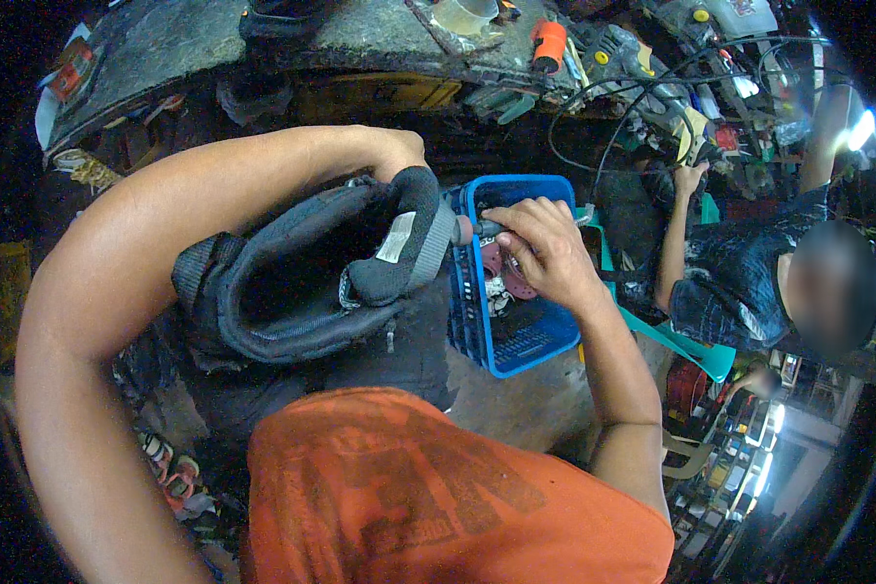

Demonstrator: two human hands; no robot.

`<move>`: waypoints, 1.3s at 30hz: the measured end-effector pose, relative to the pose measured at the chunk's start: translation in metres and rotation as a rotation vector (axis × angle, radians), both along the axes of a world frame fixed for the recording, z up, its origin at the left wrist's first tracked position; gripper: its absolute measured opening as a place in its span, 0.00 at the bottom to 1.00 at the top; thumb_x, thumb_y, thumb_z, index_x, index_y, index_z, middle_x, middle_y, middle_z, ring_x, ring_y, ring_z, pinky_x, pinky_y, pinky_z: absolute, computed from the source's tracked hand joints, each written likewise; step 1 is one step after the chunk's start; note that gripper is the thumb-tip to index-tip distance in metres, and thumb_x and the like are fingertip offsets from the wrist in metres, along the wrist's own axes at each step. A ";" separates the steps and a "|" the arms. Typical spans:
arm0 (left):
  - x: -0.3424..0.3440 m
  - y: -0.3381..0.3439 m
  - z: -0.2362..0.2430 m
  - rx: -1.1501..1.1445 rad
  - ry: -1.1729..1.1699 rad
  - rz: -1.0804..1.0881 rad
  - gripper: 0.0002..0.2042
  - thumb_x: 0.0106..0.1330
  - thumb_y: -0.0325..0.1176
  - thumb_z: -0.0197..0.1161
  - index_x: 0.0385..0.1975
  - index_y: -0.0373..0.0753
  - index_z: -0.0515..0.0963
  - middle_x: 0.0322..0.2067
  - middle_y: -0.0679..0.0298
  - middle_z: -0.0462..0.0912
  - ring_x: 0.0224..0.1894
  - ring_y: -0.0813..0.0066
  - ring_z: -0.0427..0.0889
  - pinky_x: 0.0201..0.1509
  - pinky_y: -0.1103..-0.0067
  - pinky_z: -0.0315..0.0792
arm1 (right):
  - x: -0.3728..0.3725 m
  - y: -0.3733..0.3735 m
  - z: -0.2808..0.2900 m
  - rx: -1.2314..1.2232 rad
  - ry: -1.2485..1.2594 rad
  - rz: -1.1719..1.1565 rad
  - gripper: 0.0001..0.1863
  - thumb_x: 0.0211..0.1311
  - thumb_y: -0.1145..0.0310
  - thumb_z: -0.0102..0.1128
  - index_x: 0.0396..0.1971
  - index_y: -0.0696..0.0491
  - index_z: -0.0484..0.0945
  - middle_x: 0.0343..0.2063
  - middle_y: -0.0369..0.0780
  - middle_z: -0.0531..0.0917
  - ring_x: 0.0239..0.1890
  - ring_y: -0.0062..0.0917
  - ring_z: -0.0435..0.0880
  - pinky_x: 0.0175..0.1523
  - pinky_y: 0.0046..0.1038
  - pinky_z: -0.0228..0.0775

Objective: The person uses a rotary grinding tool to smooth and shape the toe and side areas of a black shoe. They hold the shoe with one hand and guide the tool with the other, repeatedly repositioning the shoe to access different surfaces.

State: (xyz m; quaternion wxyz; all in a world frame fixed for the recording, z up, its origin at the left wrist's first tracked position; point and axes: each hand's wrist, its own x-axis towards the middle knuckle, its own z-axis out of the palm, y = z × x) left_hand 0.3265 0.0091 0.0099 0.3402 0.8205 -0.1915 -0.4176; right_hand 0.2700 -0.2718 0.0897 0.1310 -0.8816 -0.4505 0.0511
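At a crowded workshop bench (190, 73), I held a black padded piece (311, 263) in front of my body, its wide opening tipped up toward me and its far-right edge beside a blue plastic basket (521, 182). My left arm curved around the far side of the piece, and only the back of my left hand (405, 153) showed; its fingers were hidden, so I could not tell how tightly they were closed, though the hand appeared to brace the work. My right hand (551, 251), partly curled over the basket, pinched a slim dark hand tool (486, 229) between thumb and fingers. The tool's blunt, reddish-brown round tip (463, 231) faced the grey-webbed edge of the piece, so close that I could not tell touching from just apart. I judged the step in hand to be smoothing or grinding that edge; the next move seemed to call for light, even pressure along the webbing, with the left hand holding the soft wall firm so it would not give. Reddish perforated parts (520, 282) lay inside the basket, and 1 co-worker (735, 287) in a dark shirt stood to my right.
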 end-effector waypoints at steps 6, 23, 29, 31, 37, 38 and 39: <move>-0.003 -0.003 0.012 0.090 -0.022 -0.009 0.20 0.56 0.48 0.84 0.37 0.36 0.91 0.36 0.61 0.92 0.39 0.66 0.89 0.46 0.67 0.82 | -0.002 0.000 0.001 0.001 0.016 -0.007 0.16 0.66 0.70 0.67 0.53 0.51 0.85 0.39 0.40 0.84 0.44 0.38 0.80 0.51 0.38 0.65; 0.000 -0.002 -0.020 0.017 0.113 0.195 0.22 0.57 0.48 0.84 0.39 0.34 0.91 0.37 0.58 0.93 0.40 0.64 0.89 0.48 0.66 0.82 | 0.001 -0.004 -0.006 0.029 0.023 -0.027 0.15 0.71 0.63 0.64 0.54 0.47 0.85 0.39 0.39 0.83 0.44 0.38 0.79 0.49 0.40 0.65; -0.002 -0.001 -0.015 0.017 0.150 0.205 0.21 0.57 0.48 0.84 0.39 0.35 0.91 0.38 0.58 0.93 0.41 0.64 0.89 0.49 0.66 0.82 | 0.003 -0.002 -0.007 0.050 0.010 -0.006 0.15 0.71 0.63 0.65 0.54 0.47 0.85 0.39 0.39 0.83 0.43 0.37 0.79 0.48 0.39 0.64; -0.002 0.000 -0.013 0.025 0.142 0.206 0.21 0.57 0.48 0.84 0.39 0.35 0.92 0.38 0.58 0.93 0.41 0.64 0.89 0.49 0.67 0.82 | 0.003 -0.002 -0.007 0.047 0.014 -0.003 0.15 0.71 0.63 0.65 0.54 0.47 0.85 0.39 0.39 0.83 0.43 0.37 0.79 0.48 0.39 0.64; -0.001 0.000 -0.013 0.004 0.136 0.179 0.21 0.58 0.48 0.83 0.40 0.35 0.92 0.39 0.59 0.93 0.41 0.64 0.90 0.50 0.68 0.82 | 0.003 -0.001 -0.007 0.050 0.013 0.003 0.15 0.70 0.64 0.66 0.54 0.47 0.85 0.38 0.38 0.82 0.42 0.37 0.79 0.48 0.39 0.64; 0.000 0.000 -0.013 0.001 0.140 0.177 0.21 0.58 0.48 0.83 0.40 0.35 0.92 0.39 0.59 0.93 0.42 0.65 0.90 0.50 0.68 0.82 | 0.003 -0.001 -0.007 0.051 0.014 0.004 0.15 0.70 0.64 0.65 0.54 0.47 0.85 0.38 0.38 0.82 0.42 0.37 0.79 0.48 0.38 0.64; 0.000 0.000 -0.013 -0.002 0.144 0.175 0.21 0.58 0.48 0.83 0.40 0.35 0.92 0.39 0.59 0.93 0.42 0.65 0.90 0.50 0.68 0.82 | 0.003 -0.002 -0.007 0.051 0.012 0.006 0.15 0.70 0.64 0.65 0.54 0.47 0.85 0.38 0.38 0.82 0.42 0.37 0.79 0.48 0.38 0.64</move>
